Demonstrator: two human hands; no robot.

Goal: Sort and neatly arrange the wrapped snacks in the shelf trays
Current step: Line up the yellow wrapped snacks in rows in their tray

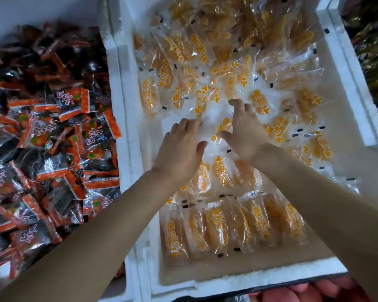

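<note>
The right hand [246, 131] is spreading its fingers [238, 104] wide and flat over a glossy clear packet [224, 125] of yellow peach strips in the middle of the white foam tray [127, 105]. The left hand [181, 147] is lying just beside it, fingers bending down onto crinkly wrap; through the glare I cannot tell whether they are gripping. A tidy row of packets [227, 227] is lining the near end. Red-and-black packets [52, 131] are lying heaped to the left.

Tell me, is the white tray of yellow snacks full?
Partly full: the white tray shows bare floor at its near edge, before the row of yellow packets.
</note>
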